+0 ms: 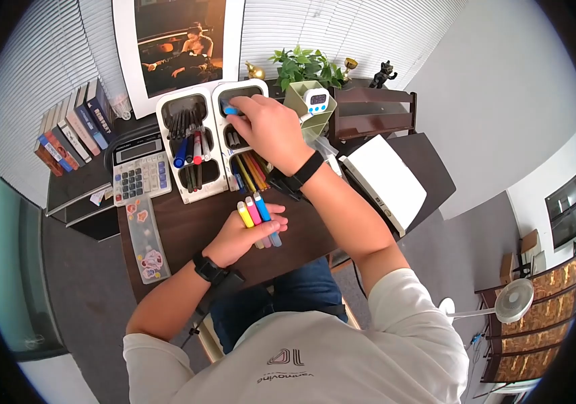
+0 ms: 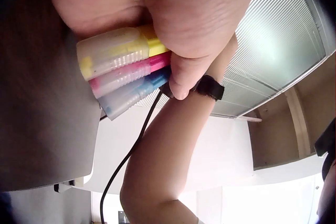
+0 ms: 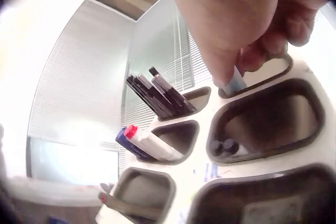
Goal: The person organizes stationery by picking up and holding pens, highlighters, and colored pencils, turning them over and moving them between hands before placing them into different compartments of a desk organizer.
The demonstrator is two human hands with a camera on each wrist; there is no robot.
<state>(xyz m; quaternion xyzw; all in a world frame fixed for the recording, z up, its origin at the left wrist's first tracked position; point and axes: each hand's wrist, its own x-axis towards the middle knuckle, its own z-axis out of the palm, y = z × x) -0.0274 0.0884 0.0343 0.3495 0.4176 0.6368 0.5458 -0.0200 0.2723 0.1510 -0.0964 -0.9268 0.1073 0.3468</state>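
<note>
My left hand (image 1: 237, 240) grips three highlighters side by side over the front of the desk: a yellow one (image 1: 245, 214), a pink one (image 1: 253, 210) and a blue one (image 1: 263, 208). Their translucent ends (image 2: 113, 56) stick out past the palm in the left wrist view. Up at the back, my right hand (image 1: 269, 128) pinches another blue highlighter (image 1: 231, 110) at the rear compartment of the right-hand white pen organizer (image 1: 261, 85). In the right wrist view its pale blue translucent end (image 3: 234, 82) shows below the thumb; the fingers hide the rest.
A second white organizer (image 1: 219, 186) on the left holds black pens and several markers (image 1: 197, 147). Colored pencils (image 1: 253, 170) fill the right organizer's front compartment. Left are a calculator (image 1: 141, 179) and a stickered case (image 1: 148, 249); right, a white box (image 1: 387, 182) and a green holder (image 1: 296, 101).
</note>
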